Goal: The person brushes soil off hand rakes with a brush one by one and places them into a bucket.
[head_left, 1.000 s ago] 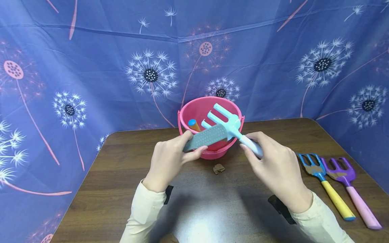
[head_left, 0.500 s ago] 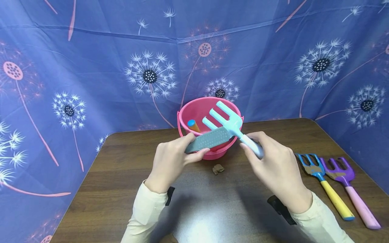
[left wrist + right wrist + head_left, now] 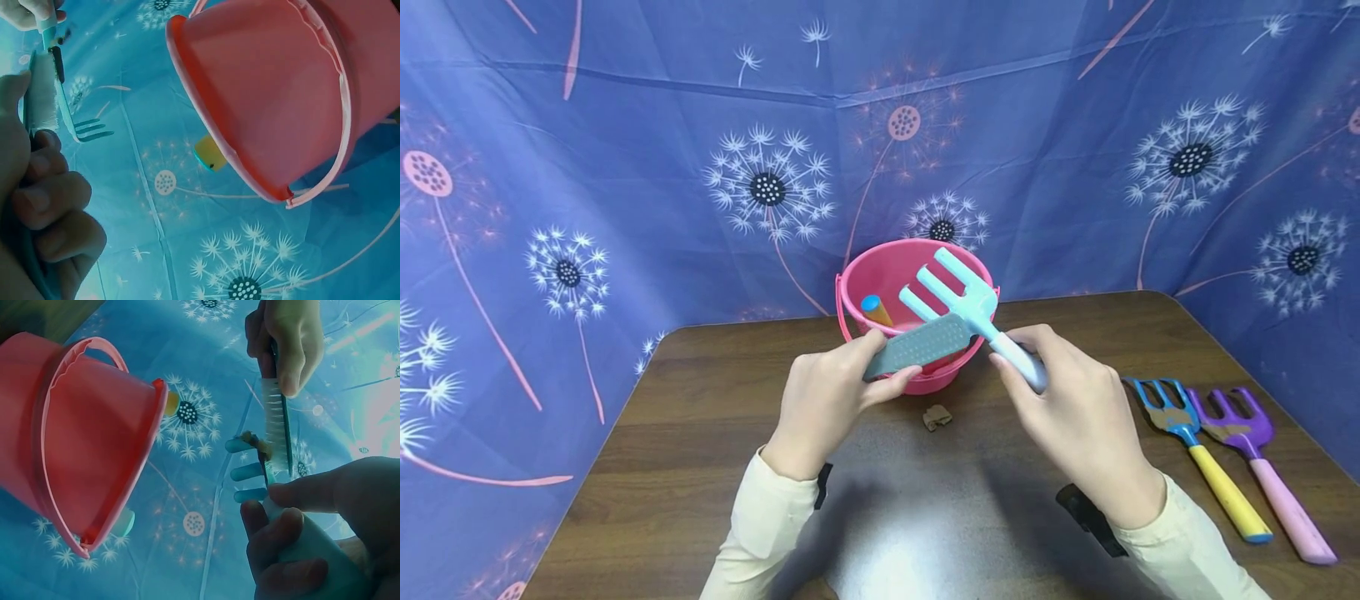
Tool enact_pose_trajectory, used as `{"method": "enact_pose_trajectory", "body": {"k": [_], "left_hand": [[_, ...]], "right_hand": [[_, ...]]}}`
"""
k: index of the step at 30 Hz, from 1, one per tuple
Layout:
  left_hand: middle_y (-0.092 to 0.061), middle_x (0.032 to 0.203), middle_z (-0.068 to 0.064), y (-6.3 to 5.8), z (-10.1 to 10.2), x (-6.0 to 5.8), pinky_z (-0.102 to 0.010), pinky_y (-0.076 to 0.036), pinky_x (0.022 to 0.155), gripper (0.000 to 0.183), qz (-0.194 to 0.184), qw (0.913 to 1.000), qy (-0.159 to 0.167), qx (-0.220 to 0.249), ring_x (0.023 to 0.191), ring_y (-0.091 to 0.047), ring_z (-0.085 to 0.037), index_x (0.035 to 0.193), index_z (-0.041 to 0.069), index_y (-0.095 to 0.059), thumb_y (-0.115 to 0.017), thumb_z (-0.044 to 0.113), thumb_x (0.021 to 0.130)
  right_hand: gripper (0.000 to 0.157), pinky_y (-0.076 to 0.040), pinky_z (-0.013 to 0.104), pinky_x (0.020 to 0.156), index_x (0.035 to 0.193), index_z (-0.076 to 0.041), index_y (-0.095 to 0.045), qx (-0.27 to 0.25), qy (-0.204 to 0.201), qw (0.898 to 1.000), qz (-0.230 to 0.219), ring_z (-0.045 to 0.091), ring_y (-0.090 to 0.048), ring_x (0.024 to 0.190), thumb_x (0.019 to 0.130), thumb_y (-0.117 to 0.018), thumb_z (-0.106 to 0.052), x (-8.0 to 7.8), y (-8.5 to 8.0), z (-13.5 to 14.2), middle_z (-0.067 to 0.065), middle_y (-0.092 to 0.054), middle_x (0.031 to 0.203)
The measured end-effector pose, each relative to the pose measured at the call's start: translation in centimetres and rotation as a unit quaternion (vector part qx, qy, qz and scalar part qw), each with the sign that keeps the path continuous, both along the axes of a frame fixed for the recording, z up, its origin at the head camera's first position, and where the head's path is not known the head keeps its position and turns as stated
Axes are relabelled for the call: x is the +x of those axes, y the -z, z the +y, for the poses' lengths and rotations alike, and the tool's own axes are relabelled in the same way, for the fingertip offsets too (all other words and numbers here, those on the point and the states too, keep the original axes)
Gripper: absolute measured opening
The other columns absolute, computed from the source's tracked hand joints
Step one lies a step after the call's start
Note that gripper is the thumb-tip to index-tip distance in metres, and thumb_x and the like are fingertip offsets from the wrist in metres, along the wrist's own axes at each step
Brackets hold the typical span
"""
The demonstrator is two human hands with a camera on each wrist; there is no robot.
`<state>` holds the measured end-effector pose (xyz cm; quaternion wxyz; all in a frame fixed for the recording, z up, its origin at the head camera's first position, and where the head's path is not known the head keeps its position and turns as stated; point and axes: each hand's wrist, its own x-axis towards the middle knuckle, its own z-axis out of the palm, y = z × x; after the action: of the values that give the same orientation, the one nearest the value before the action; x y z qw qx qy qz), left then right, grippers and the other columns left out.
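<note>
My left hand [image 3: 827,396] grips a grey-green brush [image 3: 921,346] whose dotted back faces up. White bristles [image 3: 275,425] on its underside press against the head of a light blue toy garden fork [image 3: 977,302]. The fork's pale handle is in my right hand [image 3: 1078,408], thumb and fingers wrapped round it. A brown clump [image 3: 256,442] clings to the fork near the bristles in the right wrist view. Both tools are held up in front of a pink bucket [image 3: 880,260], which has a blue-tipped, orange-brown handle [image 3: 874,308] showing inside.
Below the bucket, a small brown lump [image 3: 937,417] lies on the wooden table [image 3: 700,417]. To the right rest a blue fork with a yellow handle [image 3: 1228,492] and a purple fork with a pink handle [image 3: 1292,508], both brown-smeared. A blue dandelion-print cloth [image 3: 662,125] hangs behind.
The brush has shifted slightly right and down across the fork's head. The fork has turned a little, its tines standing slightly higher. Things on the table have not moved.
</note>
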<state>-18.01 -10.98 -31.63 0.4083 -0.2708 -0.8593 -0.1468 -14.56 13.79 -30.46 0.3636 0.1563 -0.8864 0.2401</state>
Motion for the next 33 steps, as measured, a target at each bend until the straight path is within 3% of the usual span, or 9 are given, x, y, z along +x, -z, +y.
{"method": "enact_pose_trajectory", "body": {"k": [8,16,25,33], "left_hand": [[-0.056,0.061,0.006,-0.08,-0.02,-0.15,-0.026,-0.036,0.042,0.04,0.006,0.9993,-0.01,0.036,0.047,-0.048,-0.008,0.098,0.012,-0.062,-0.078,0.047,0.086],[-0.057,0.059,0.008,0.09,0.07,0.04,-0.024,-0.035,0.043,0.038,0.004,1.0,0.008,0.0,0.045,-0.042,-0.005,0.092,0.015,-0.062,-0.08,0.047,0.083],[-0.055,0.059,0.005,-0.16,0.32,0.32,-0.025,-0.037,0.042,0.04,0.011,0.9993,-0.026,0.023,0.046,-0.046,-0.007,0.099,0.011,-0.061,-0.077,0.045,0.088],[-0.056,0.055,0.007,0.33,0.12,-0.16,-0.025,-0.038,0.043,0.039,0.008,0.9998,0.003,-0.016,0.044,-0.044,-0.006,0.097,0.013,-0.062,-0.078,0.047,0.086]], "right_hand": [[0.025,-0.037,0.031,0.052,0.107,-0.008,-0.066,0.0,0.003,1.0,-0.003,0.014,-0.047,0.059,0.086,-0.079,-0.013,0.13,-0.07,-0.14,0.003,-0.064,0.077],[0.026,-0.036,0.029,0.052,0.107,-0.006,-0.066,-0.004,0.003,1.0,0.003,0.014,-0.046,0.058,0.086,-0.08,-0.013,0.05,-0.11,-0.04,0.004,-0.062,0.077],[0.025,-0.039,0.032,0.053,0.106,-0.008,-0.066,-0.009,-0.009,1.0,0.004,0.013,-0.049,0.061,0.086,-0.079,-0.013,0.2,0.05,-0.35,0.003,-0.064,0.078],[0.026,-0.035,0.029,0.053,0.106,-0.006,-0.065,-0.013,0.002,1.0,0.001,0.014,-0.044,0.059,0.085,-0.08,-0.011,0.16,0.09,-0.32,0.003,-0.057,0.073]]}}
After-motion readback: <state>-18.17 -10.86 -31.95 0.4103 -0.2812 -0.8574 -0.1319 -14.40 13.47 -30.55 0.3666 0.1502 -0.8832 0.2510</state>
